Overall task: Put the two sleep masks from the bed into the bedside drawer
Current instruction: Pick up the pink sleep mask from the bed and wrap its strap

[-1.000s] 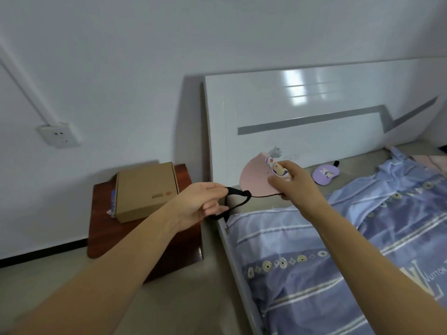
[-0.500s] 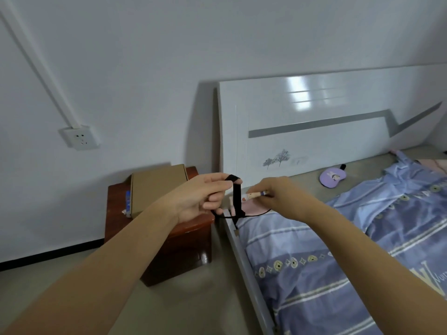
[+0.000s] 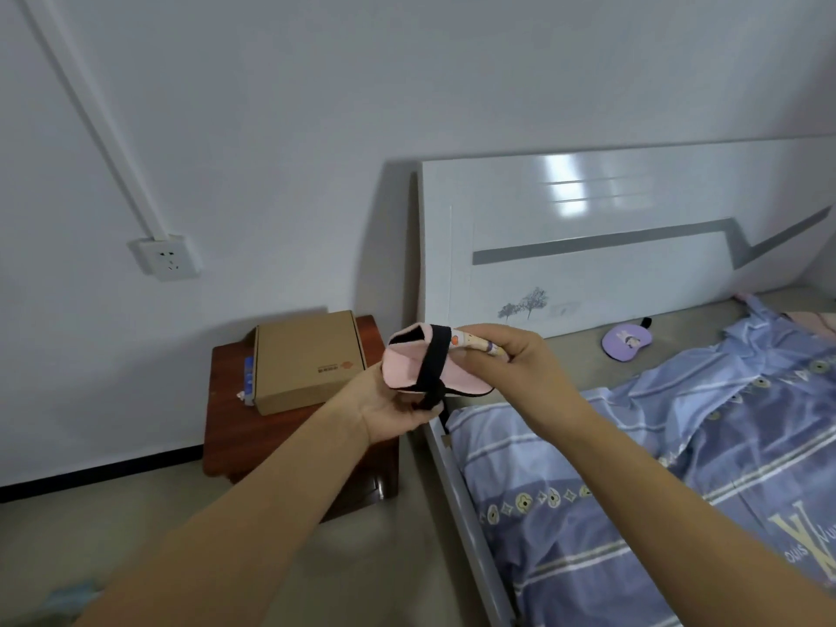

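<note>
Pink sleep mask (image 3: 409, 366) sits folded between both hands above the gap between bed (image 3: 633, 468) and nightstand (image 3: 226, 400): left hand (image 3: 398, 409) clamped on its black strap (image 3: 434, 364), right hand (image 3: 511, 368) pinching the printed end. Keep the strap snug so nothing dangles, then free one hand for the drawer; the purple mask (image 3: 626, 343) waits by the headboard

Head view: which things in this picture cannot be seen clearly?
- Bedside table drawer front: hidden by the left forearm.
- Pink sleep mask: folded, partly covered by left hand and right hand.
- Purple sleep mask: its print is too small.
</note>
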{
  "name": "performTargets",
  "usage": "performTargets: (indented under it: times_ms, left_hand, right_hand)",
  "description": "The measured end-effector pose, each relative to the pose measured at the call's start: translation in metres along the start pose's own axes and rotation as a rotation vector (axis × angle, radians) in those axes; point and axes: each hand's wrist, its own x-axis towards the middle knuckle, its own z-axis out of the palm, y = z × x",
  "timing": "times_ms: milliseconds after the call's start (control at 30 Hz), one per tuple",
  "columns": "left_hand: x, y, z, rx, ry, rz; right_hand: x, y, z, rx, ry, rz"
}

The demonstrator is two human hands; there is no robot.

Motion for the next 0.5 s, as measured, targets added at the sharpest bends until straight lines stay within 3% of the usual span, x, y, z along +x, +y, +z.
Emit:
performTargets:
  times_ms: [133, 300, 367, 500]
  left_hand:
    - [-0.011, 0.001, 0.008, 0.112, -0.325, 0.080]
    - [-0.004, 0.007, -0.005, 0.119, 0.004, 0.196]
    - [-0.006, 0.009, -0.007, 0.149, 0.044, 0.263]
    - [-0.012, 0.003, 0.000, 0.264, 0.033, 0.340]
  right_hand:
    - [0.004, 0.003, 0.011, -0.072, -0.037, 0.074]
    - [0.005, 0.010, 0.009, -0.312, 0.302, -0.047]
    - [0.006, 0.014, 0.007, -0.350, 0.393, -0.059]
    - [0.007, 0.022, 0.013, -0.345, 0.406, -0.037]
